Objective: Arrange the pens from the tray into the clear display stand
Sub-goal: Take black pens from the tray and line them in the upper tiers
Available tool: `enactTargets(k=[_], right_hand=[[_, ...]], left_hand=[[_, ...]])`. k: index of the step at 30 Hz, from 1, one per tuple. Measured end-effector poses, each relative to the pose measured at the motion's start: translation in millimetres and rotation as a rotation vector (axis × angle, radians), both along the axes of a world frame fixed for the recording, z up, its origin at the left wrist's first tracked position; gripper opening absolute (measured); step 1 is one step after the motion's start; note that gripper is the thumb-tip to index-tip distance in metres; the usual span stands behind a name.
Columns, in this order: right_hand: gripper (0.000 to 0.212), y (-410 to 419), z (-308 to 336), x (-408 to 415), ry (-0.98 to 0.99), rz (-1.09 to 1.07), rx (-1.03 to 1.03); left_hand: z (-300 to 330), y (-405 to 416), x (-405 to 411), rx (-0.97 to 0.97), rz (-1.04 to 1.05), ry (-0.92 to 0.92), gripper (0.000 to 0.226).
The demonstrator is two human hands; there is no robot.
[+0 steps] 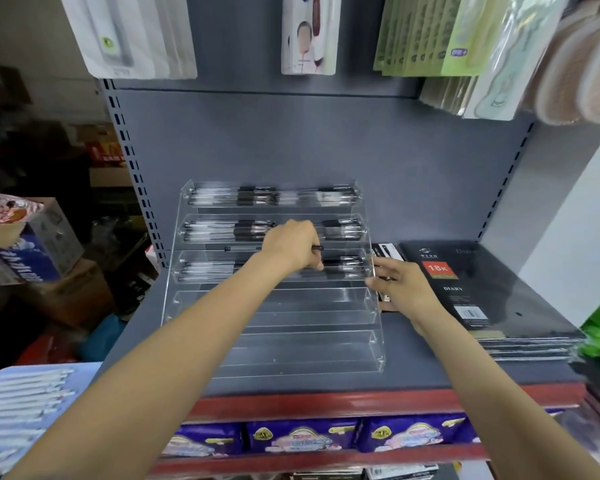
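Observation:
A clear tiered display stand [274,344] sits on the grey shelf [413,368]. Its top three rows hold pens with black grips [219,230]; the lower rows hold none. My left hand [291,245] reaches over the third row, fingers curled round a black pen [317,248] lying across that tier. My right hand [400,289] rests at the stand's right wall, fingers straight against the clear side. A tray of white pens [18,403] lies at the lower left, blurred.
Black diary notebooks [471,289] are stacked to the right of the stand, with a small black-and-white pack [388,252] behind my right hand. Packaged goods hang above. Cardboard boxes [32,244] stand at the left. Purple packs [302,438] fill the lower shelf.

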State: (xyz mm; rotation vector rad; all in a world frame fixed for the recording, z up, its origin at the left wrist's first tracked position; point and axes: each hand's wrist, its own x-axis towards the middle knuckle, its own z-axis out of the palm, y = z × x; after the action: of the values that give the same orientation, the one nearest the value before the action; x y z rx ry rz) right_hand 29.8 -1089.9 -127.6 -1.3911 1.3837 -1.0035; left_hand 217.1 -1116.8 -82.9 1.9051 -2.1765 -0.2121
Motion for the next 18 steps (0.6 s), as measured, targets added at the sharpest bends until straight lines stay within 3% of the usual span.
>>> enactTargets(k=[9,13,17,18], right_hand=[[0.043,-1.6,-2.9,1.1,0.024,0.0,-0.005],[0.043,-1.8,-2.2,1.5,0.028,0.001,-0.006],[0.042,0.0,-0.6,2.4,0.025,0.004,-0.006],[0.041,0.6,-0.5,1.8,0.023,0.003,-0.003]], left_hand=[[-1.7,-2.9,-8.9,-0.019,0.006,-0.034,0.022],[0.2,2.8,-3.9,-0.069,-0.094,0.063,0.023],[-3.4,10.9,2.9,0.083,-0.202,0.15,0.044],[-5.1,11.3,4.7,0.084,-0.223,0.197,0.041]])
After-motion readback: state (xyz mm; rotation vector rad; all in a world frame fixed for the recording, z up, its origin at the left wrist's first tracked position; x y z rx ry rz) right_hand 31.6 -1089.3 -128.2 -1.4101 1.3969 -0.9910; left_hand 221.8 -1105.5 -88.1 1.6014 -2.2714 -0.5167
